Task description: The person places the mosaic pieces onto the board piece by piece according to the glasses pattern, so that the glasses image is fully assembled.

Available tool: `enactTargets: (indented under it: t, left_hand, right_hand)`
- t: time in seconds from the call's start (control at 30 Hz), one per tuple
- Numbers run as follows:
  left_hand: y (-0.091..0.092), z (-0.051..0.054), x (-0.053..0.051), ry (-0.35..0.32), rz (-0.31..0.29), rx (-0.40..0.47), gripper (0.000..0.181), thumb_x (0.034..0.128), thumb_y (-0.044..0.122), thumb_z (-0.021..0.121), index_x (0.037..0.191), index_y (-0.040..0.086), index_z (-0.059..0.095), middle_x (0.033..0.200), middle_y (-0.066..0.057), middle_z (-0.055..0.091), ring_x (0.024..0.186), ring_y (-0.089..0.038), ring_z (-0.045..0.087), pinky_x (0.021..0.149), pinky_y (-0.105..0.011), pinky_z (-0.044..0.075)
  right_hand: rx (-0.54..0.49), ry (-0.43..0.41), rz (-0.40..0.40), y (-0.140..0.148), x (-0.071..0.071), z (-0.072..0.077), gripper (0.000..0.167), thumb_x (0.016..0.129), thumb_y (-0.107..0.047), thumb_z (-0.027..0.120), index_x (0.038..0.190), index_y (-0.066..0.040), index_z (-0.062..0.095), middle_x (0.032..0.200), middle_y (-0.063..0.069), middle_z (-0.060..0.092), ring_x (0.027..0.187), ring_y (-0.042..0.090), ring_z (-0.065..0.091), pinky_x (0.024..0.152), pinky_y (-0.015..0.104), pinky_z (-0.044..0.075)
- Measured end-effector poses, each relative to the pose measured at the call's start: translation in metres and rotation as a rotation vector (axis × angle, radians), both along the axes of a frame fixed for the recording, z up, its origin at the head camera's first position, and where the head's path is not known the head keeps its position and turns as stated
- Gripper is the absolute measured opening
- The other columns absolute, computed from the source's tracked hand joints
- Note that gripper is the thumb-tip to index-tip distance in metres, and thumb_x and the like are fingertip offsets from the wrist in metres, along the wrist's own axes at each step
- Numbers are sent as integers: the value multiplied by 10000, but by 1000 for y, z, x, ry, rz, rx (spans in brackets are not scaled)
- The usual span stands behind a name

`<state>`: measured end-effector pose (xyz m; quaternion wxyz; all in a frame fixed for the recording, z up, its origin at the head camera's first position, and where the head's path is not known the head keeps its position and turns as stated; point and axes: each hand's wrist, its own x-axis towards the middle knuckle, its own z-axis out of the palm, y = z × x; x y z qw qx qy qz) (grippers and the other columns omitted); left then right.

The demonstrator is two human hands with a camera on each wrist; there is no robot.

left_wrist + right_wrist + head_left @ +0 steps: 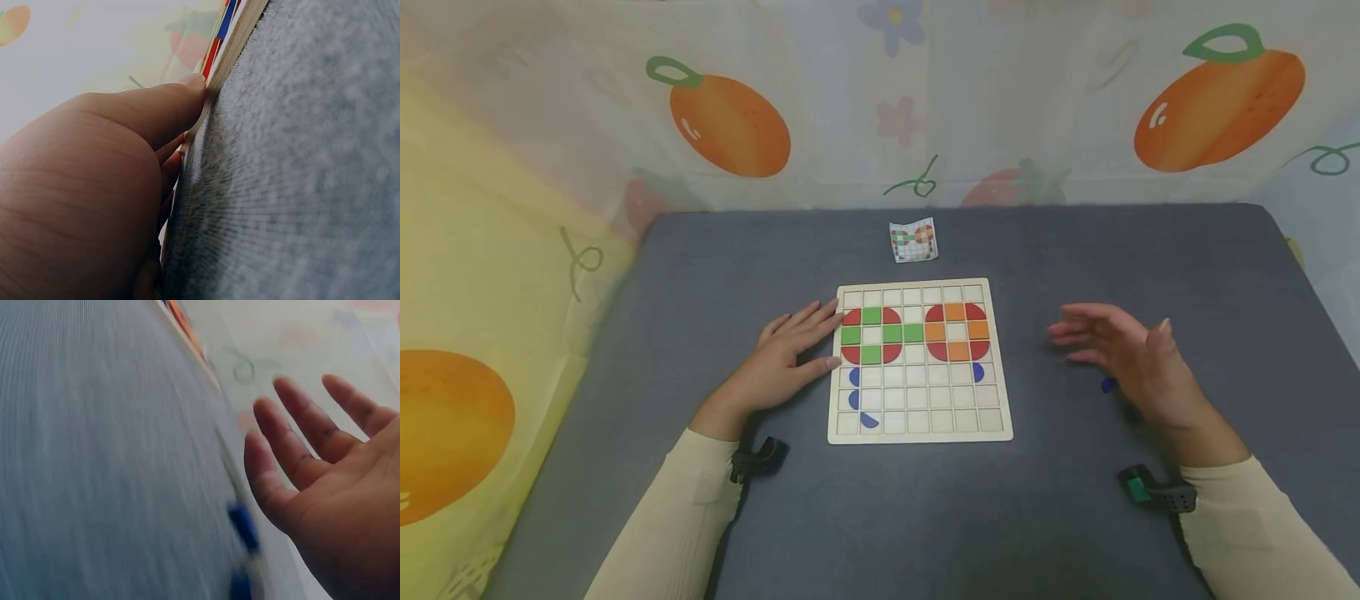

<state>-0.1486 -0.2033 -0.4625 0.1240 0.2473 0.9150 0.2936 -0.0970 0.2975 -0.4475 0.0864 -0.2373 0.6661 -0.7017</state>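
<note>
A pale square grid board (925, 423) lies on the dark table, with red, green and orange pieces forming two rounded shapes joined by a green square. Several blue half-round pieces (978, 372) sit in cells below them. My left hand (778, 362) rests at the board's left edge, fingers extended, the thumb (169, 112) against its side. To the right of the board, apart from it, my right hand (1138, 371) is held with loosely bent fingers and nothing in them. Beside it is a blue piece (1108, 384); two blurred blue pieces (242, 526) show in the right wrist view.
A small printed card (913, 240) with a similar coloured pattern lies behind the board. The dark table (970, 517) reaches back to a curtain (842, 125) printed with fruit and flowers. Each forearm wears a black wrist device (1157, 492).
</note>
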Motion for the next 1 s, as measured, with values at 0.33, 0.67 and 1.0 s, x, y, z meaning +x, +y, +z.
enactTargets:
  t: [0.33, 0.67, 1.0]
  left_hand:
    - [0, 2, 1, 6, 5, -2, 755, 1059, 348, 747, 1710, 193, 396, 1783, 61, 240, 1652, -216, 117, 1261, -600, 24]
    - [0, 1, 1, -3, 5, -2, 760, 1060, 359, 748, 1712, 201, 391, 1783, 80, 228, 1653, -212, 107, 1262, -604, 23]
    - [1, 1, 1, 9, 3, 0, 749, 1062, 355, 742, 1708, 192, 399, 1782, 67, 240, 1652, -213, 118, 1261, -606, 21]
  right_hand:
    - [128, 24, -75, 57, 1, -9, 497, 1209, -209, 353, 1521, 155, 482, 1399, 166, 665, 1278, 212, 619, 1039, 245, 457]
    - [680, 24, -155, 68, 7, -5, 402, 966, 3, 827, 1348, -83, 736, 1225, 37, 695, 1021, 118, 606, 856, 149, 463]
    - [805, 209, -157, 55, 8, -2, 263, 919, 14, 860, 1024, -213, 780, 980, -87, 623, 806, 84, 544, 699, 221, 429]
